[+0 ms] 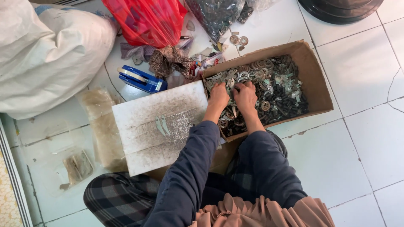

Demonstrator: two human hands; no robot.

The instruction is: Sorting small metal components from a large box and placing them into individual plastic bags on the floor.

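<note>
Floor (362, 75) of white tiles lies open to the right and below the box, w/ free room there; the left side is crowded. White sack (46, 54) fills the upper left corner, red plastic bag (147, 19) and a clear bag of dark parts (216, 12) sit along the top edge, dark round base (341, 8) at top right. Cardboard box (317, 84) lies tilted on the floor, walls low, far corner near the top-right tiles, near wall touching the person's knees. White board (143, 138) sits just beside the box on its left, dusty grey, w/ two small pale metal blades (162, 125) on it. Blue tape dispenser (141, 78) lies just above the board; crumpled patterned cloth (170, 61) near it.

Metal parts (277, 90) fill the box: round washers-like discs, dark short cylinders, thin silvery strips, all mixed in a heap.

Left hand (219, 96) and right hand (245, 94) are side by side, nearly touching, palms down, in the left end of the box, fingers curled into the heap. Both touch the parts; can't tell what either actually grips, fingertips are buried.
</note>
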